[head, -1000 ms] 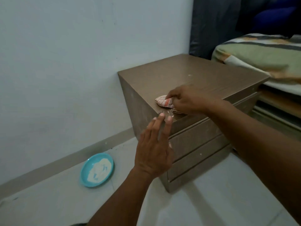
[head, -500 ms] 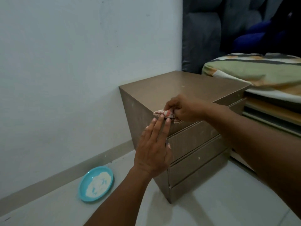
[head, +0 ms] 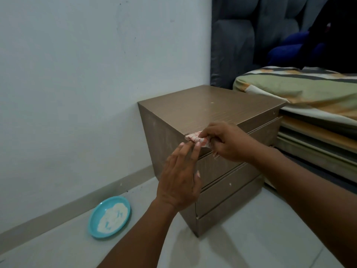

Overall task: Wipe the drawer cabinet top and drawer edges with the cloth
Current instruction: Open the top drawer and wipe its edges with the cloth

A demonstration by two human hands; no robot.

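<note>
**Item 1. Drawer cabinet** (head: 212, 111): brown wood-grain unit, standing on the pale floor (head: 251, 246) with its back to the white wall (head: 77, 74). Stacked drawer fronts (head: 229, 190) are facing the viewer, all sitting pushed in.

**Item 2. Cloth** (head: 194, 138): small, pink-and-white patterned and bunched into a wad. It is lying on the front left corner of the cabinet top and hanging slightly over the front edge.

**Item 3. Right hand** (head: 229, 144): reaching in from the right across the cabinet front. Its fingers (head: 209, 132) are curling around the cloth, with the thumb pinching the wad from the near side. The cloth is sticking out to the left beyond the fingertips, and the rest of it is lying hidden inside the grip.

**Item 4. Left hand** (head: 179, 180): coming up from below, back of the hand showing. Its fingers (head: 185, 151) are lying straight and close together, holding nothing. The tips are sitting just beneath the cloth at the cabinet's front left corner. Whether they are touching the cloth cannot be told.

**Item 5. Teal plate** (head: 94, 219): lying on the floor to the left of the cabinet, near the grey skirting (head: 77, 202), and carrying a patch of white matter.

**Item 6. Bed** (head: 309, 89): standing just beside the cabinet on the right, wearing striped bedding, with a padded grey headboard (head: 241, 35) rising behind.
</note>
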